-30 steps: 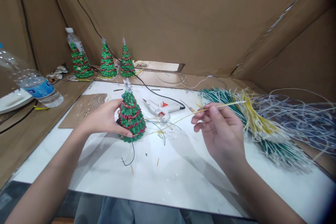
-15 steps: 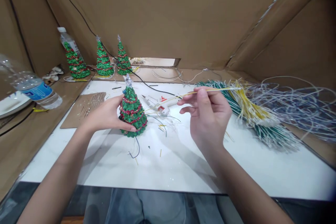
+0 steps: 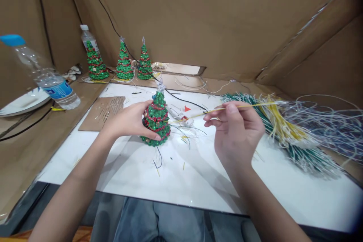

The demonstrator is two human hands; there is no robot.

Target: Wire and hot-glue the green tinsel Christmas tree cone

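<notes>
A small beaded Christmas tree [image 3: 159, 115], green with red garlands and a clear star on top, stands upright on the white board [image 3: 136, 174]. My left hand [image 3: 132, 123] is wrapped round its left side, thumb across the lower front. To the right, my right hand [image 3: 236, 128] pinches a thin yellow wire [image 3: 195, 116] between thumb and fingers. The wire runs from the tree's right side through the pinch and out toward the upper right. Behind the wire lies a white glue gun [image 3: 184, 120], partly hidden. Dark and yellow wire snippets [image 3: 185, 140] lie beside the tree.
Bundled green wires [image 3: 297, 155] and yellow wires [image 3: 283, 121] lie at right, beside tangled clear strands [image 3: 326, 121]. Several finished-looking trees [image 3: 124, 62] stand at the back left. A water bottle [image 3: 58, 85], a plate [image 3: 25, 104] and a cardboard piece [image 3: 99, 115] are on the left.
The view has turned slightly left, so everything sits farther right. The yellow wire now looks straighter between the tree and my right hand. Both hands keep their hold.
</notes>
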